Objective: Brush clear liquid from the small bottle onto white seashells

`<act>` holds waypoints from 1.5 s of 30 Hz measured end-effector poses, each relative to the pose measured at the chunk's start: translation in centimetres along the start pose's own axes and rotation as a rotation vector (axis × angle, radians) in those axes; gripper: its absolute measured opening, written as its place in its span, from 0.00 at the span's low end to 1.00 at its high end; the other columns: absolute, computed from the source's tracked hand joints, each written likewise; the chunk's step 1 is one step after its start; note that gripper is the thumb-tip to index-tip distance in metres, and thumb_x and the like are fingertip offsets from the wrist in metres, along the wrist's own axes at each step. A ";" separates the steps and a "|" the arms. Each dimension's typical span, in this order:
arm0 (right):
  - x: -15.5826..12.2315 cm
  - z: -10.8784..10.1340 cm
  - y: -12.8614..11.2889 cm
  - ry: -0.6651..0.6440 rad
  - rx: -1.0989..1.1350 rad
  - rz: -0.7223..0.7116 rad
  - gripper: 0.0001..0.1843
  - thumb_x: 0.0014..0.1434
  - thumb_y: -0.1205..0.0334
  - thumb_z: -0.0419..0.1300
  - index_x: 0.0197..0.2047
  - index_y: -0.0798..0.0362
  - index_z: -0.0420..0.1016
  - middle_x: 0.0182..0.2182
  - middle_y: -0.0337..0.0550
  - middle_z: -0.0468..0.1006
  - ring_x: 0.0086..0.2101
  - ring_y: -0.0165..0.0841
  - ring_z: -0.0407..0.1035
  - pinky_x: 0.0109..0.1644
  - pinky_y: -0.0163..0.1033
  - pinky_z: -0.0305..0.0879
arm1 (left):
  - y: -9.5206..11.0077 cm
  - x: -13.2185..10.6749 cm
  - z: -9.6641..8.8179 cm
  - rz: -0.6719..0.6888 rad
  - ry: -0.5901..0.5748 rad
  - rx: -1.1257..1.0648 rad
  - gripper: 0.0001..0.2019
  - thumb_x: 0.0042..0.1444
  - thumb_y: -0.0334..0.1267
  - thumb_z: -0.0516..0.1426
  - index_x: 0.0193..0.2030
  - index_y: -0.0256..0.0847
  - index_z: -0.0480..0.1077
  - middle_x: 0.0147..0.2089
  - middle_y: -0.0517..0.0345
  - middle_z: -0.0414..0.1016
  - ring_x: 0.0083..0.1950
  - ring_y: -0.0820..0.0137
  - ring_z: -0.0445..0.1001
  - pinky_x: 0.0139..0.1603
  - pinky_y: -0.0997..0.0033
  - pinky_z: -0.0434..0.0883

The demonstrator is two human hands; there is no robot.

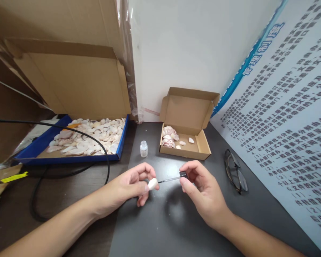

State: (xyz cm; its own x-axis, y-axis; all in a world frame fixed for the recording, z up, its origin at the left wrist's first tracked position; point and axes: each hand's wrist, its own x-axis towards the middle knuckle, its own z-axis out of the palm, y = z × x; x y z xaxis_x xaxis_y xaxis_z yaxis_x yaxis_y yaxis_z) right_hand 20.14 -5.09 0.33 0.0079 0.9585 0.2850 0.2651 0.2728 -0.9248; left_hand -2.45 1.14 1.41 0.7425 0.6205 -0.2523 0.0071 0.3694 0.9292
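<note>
My left hand pinches a small white seashell between thumb and fingers. Opposite it, my right hand grips the black cap of a thin applicator brush. The brush's narrow stem points left, its dark tip at or very near the shell's edge; I cannot tell if they touch. Beyond my left hand a small clear glass bottle with a white label stands upright and uncapped on the dark mat. Behind my right hand is a small open cardboard box holding several shells.
At the left, a large blue-edged box full of pale shells stands with its cardboard lid raised. A black cable loops over its front. Folded eyeglasses lie at the right, beside a printed poster. A yellow-tagged item lies far left.
</note>
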 end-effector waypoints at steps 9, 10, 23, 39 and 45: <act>0.1 0.1 -0.1 -0.012 0.024 -0.021 0.04 0.61 0.65 0.59 0.40 0.49 0.69 0.26 0.33 0.66 0.26 0.28 0.63 0.29 0.33 0.61 | 0.1 0.0 0.1 0.003 0.005 0.035 0.14 0.57 0.42 0.62 0.43 0.37 0.65 0.41 0.58 0.71 0.27 0.79 0.65 0.30 0.76 0.63; 0.0 0.1 -0.2 -0.007 0.030 -0.032 0.04 0.61 0.65 0.59 0.40 0.49 0.69 0.26 0.33 0.66 0.26 0.28 0.63 0.30 0.33 0.62 | 0.1 0.0 0.1 0.002 0.005 0.036 0.14 0.57 0.42 0.62 0.42 0.37 0.65 0.41 0.58 0.71 0.27 0.79 0.65 0.30 0.76 0.63; 0.1 0.1 -0.5 0.008 0.026 -0.021 0.04 0.61 0.65 0.59 0.40 0.50 0.69 0.26 0.34 0.67 0.25 0.29 0.64 0.29 0.34 0.63 | 0.3 -0.1 0.2 -0.022 0.005 0.051 0.13 0.58 0.42 0.62 0.43 0.39 0.65 0.42 0.58 0.70 0.29 0.78 0.65 0.31 0.76 0.64; 0.1 0.2 -0.4 0.001 0.025 -0.005 0.04 0.61 0.64 0.59 0.41 0.50 0.69 0.26 0.34 0.67 0.25 0.29 0.64 0.29 0.33 0.63 | 0.3 -0.1 0.3 -0.039 0.025 0.054 0.14 0.56 0.42 0.63 0.42 0.40 0.64 0.41 0.60 0.69 0.28 0.78 0.64 0.31 0.75 0.64; 0.2 0.2 -0.4 -0.036 0.019 0.002 0.04 0.60 0.64 0.60 0.39 0.49 0.70 0.26 0.34 0.67 0.26 0.30 0.64 0.28 0.33 0.63 | 0.1 0.0 0.2 -0.035 0.024 0.055 0.12 0.57 0.39 0.62 0.42 0.40 0.64 0.39 0.62 0.67 0.28 0.79 0.65 0.31 0.75 0.64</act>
State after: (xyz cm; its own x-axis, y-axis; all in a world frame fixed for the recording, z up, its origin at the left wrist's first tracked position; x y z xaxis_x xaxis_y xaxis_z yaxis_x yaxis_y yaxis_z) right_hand 19.86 -4.98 0.75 -0.0267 0.9612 0.2746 0.2470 0.2725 -0.9299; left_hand -2.30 1.01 1.58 0.7247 0.6248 -0.2905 0.0697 0.3530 0.9330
